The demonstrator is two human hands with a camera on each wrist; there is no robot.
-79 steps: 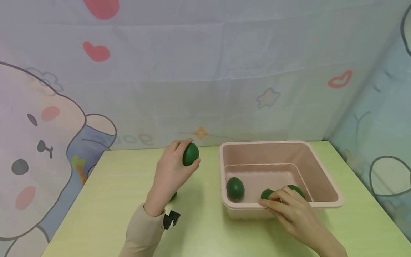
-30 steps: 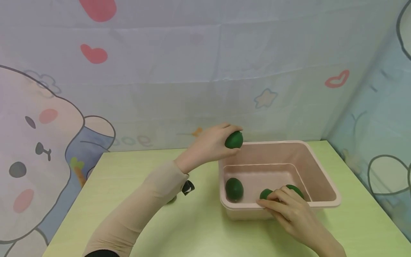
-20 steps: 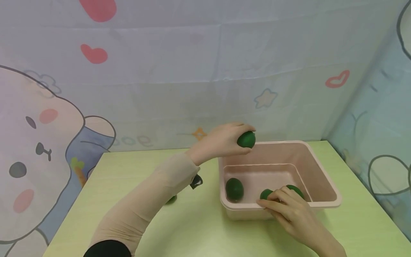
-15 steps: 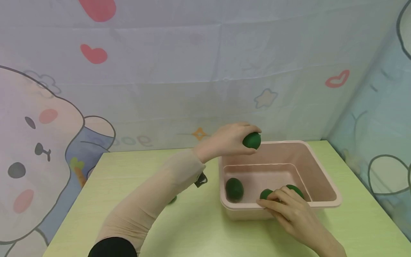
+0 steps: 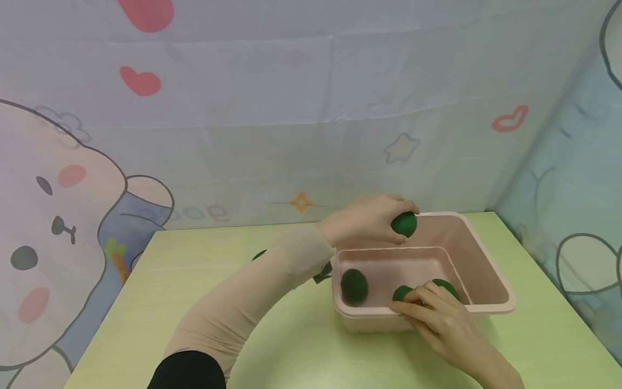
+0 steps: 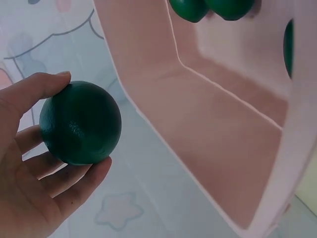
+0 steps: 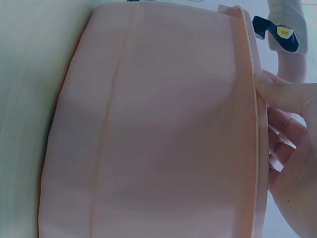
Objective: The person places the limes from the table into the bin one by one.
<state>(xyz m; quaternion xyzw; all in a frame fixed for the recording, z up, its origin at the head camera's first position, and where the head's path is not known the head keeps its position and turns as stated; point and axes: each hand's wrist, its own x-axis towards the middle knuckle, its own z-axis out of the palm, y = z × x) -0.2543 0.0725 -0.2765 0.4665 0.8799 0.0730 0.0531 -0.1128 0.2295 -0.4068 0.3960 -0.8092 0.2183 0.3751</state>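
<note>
My left hand holds a smooth, dark green egg-shaped object above the back part of a pink plastic tub. In the left wrist view, thumb and fingers curl round this green object, beside the tub wall. My right hand grips the tub's front rim; the right wrist view has its thumb outside the wall and the fingers over the rim. Inside lie three similar green objects, one at the left, another by my right fingers, and a third partly hidden behind that hand.
The tub stands on the right half of a light green table. Another green object peeks out behind my left sleeve, mostly covered. A printed cloth hangs directly behind the table, with a second cloth panel at the right.
My left hand has carried its green object rightward from over the table to over the tub, dipping slightly lately. The right hand stays at the rim. The sleeve now covers a green object seen earlier.
</note>
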